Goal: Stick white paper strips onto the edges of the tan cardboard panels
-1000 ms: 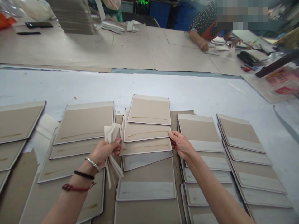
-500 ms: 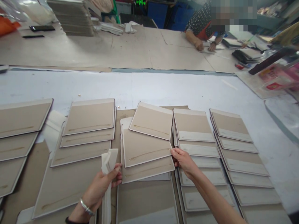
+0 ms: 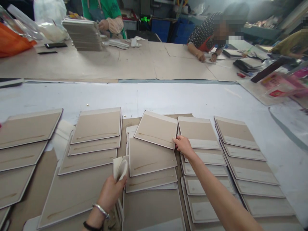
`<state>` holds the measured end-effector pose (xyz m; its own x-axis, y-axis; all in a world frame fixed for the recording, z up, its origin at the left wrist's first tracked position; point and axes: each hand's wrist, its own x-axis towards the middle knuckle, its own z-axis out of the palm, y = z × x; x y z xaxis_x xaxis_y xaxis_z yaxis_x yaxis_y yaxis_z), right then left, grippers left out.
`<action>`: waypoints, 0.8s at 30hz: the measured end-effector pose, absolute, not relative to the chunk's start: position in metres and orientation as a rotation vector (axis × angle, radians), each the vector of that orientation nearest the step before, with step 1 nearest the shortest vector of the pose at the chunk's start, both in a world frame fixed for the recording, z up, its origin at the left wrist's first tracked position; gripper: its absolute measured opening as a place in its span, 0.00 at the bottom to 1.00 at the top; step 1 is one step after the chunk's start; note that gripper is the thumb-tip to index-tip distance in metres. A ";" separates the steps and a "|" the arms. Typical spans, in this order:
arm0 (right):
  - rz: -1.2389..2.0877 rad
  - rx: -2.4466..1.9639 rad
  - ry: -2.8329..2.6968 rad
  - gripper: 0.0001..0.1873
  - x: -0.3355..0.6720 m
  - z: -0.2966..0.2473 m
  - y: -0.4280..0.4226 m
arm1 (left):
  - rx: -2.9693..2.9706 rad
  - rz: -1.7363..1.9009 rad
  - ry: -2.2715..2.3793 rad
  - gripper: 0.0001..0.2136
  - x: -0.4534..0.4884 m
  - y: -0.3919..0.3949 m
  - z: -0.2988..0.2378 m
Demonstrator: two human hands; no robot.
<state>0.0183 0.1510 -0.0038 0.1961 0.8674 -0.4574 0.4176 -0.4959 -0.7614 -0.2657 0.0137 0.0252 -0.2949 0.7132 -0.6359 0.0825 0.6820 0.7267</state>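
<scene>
My left hand [image 3: 111, 192], with a silver bangle on the wrist, is closed round a bundle of folded white strips [image 3: 120, 168]; their lower ends hang down beside the middle column. My right hand [image 3: 184, 146] pinches the lower right corner of a tilted grey-beige board [image 3: 157, 128], the topmost of the middle column. Beneath it lies another dark-edged board [image 3: 149, 154] with a brownish streak near its lower edge. Several like boards overlap below that one. Whether the strips are paper or cloth I cannot tell.
More overlapping boards lie in columns at the left [image 3: 95, 126] and the right [image 3: 237, 130]. Across the white table [image 3: 154, 96] is a beige worktop [image 3: 134, 62] with a tall stack of boards [image 3: 83, 35]. Two people work behind it; another shows partly at far right.
My right hand has moved up from the second board's edge to the top board's corner. The strip bundle has shifted slightly right in my left hand. The camera view has tilted up.
</scene>
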 end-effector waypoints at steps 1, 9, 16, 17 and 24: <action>1.294 -1.971 -1.171 0.12 0.018 -0.004 0.152 | 0.649 0.702 1.779 0.17 -0.265 0.014 0.023; 1.638 -1.585 -0.998 0.21 0.025 0.019 0.161 | 0.483 0.731 1.700 0.28 -0.267 0.020 0.033; 1.704 -1.589 -1.221 0.19 0.014 0.010 0.166 | 0.390 0.752 1.755 0.30 -0.272 0.019 0.052; 1.665 -1.613 -1.294 0.18 0.013 0.008 0.168 | 0.398 0.744 1.758 0.30 -0.272 0.019 0.053; 0.886 -1.993 -1.988 0.13 0.009 0.023 0.168 | 0.429 0.661 1.655 0.26 -0.257 0.013 0.067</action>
<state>0.0095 0.1682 0.0234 -0.0779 0.9585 -0.2741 0.8447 -0.0826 -0.5289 -0.2571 0.0129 0.0671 -0.1903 0.6147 -0.7655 -0.0823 0.7670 0.6364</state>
